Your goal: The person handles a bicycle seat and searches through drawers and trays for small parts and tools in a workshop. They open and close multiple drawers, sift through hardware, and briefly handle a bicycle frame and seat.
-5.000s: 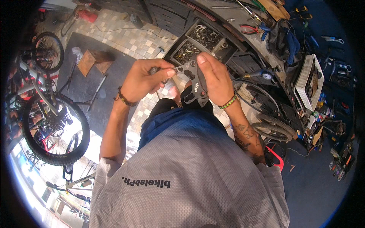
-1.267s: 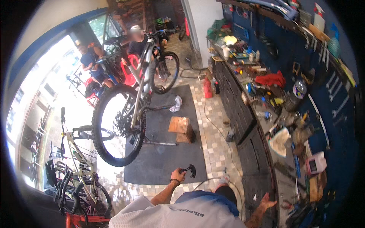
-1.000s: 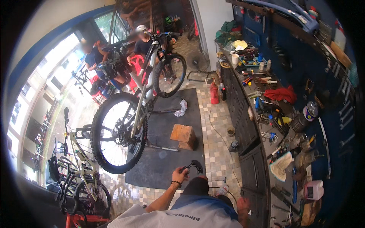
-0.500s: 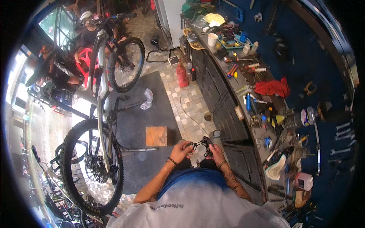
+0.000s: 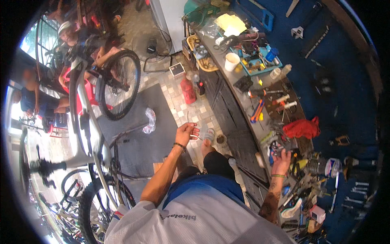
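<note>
My right hand (image 5: 280, 162) is stretched over the workbench (image 5: 260, 136) on the right, palm up. Its fingers are curled at a dark, curved bike part (image 5: 278, 148) just above or on the bench clutter, partly hidden among the tools. My left hand (image 5: 187, 133) hangs over the floor in front of me, fingers loosely bent and apart; I see nothing held in it. A grey full-suspension bike (image 5: 83, 97) stands raised at my left. Close to my right hand lie a red cloth (image 5: 302, 128) and several small tools.
A paper cup (image 5: 232, 62) and a blue parts tray (image 5: 260, 61) stand farther up the bench. On the floor are a red bottle (image 5: 187, 91), a dark mat (image 5: 140, 107), a plastic bag (image 5: 149, 120) and a wooden block (image 5: 159, 166). People sit beyond the bike.
My hands have parted. My right hand has swung right to the bench with the dark bike part; my left has let go and moved forward. The view has shifted and a stepping foot shows.
</note>
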`<state>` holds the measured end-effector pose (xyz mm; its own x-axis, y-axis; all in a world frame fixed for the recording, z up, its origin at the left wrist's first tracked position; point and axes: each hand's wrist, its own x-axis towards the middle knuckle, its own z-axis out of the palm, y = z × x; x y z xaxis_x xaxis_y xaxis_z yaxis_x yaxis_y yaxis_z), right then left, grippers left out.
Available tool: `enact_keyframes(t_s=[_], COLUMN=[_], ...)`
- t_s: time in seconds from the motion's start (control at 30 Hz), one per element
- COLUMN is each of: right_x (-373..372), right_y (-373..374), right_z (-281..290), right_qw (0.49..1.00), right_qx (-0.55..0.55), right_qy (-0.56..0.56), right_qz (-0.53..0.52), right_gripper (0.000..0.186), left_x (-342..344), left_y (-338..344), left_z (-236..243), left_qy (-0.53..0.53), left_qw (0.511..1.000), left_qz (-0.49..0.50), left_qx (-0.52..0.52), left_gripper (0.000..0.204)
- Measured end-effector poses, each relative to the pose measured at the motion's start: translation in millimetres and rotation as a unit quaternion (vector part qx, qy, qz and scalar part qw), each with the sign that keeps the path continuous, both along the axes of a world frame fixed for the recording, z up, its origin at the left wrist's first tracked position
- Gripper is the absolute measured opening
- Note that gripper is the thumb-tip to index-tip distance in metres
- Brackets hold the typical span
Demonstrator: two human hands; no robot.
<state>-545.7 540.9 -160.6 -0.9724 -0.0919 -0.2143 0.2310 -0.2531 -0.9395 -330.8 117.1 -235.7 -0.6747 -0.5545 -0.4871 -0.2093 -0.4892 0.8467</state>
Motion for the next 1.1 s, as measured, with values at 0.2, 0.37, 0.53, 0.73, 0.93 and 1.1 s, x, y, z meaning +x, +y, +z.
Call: enact_keyframes(t_s=[0.2, 0.37, 0.53, 0.73, 0.93, 1.1], right_x=[-45.3, -32.1, 4.6, 164.7, 319.0, 344.8], right_y=[-4.7, -3.0, -40.4, -97.7, -150.5, -153.8], right_z=[-46.9, -43.3, 6.7, -11.8, -82.7, -98.4], right_qw=[0.993, 0.966, 0.925, 0.855, 0.846, 0.831], right_qx=[-0.002, 0.208, 0.338, 0.434, 0.463, 0.509], right_qy=[-0.044, -0.045, 0.056, 0.008, -0.166, -0.224], right_qz=[-0.112, -0.15, -0.163, -0.284, -0.205, -0.013], right_gripper=[0.018, 0.047, 0.063, 0.043, 0.027, 0.031], left_x=[-110.3, -223.2, -308.8, -353.6, -361.9, -368.7], left_y=[-126.1, -233.5, -303.1, -310.7, -266.1, -309.2], left_z=[-86.9, -142.2, -143.9, -161.4, -109.5, -157.6], left_qy=[0.002, -0.081, 0.052, 0.042, 0.138, 0.066], left_qw=[1.0, 0.973, 0.992, 0.983, 0.98, 0.992], left_qz=[0.016, -0.057, -0.06, -0.021, -0.003, 0.048], left_qx=[-0.011, -0.21, 0.096, 0.178, 0.145, 0.099], left_gripper=[0.033, 0.038, 0.019, 0.034, 0.067, 0.084])
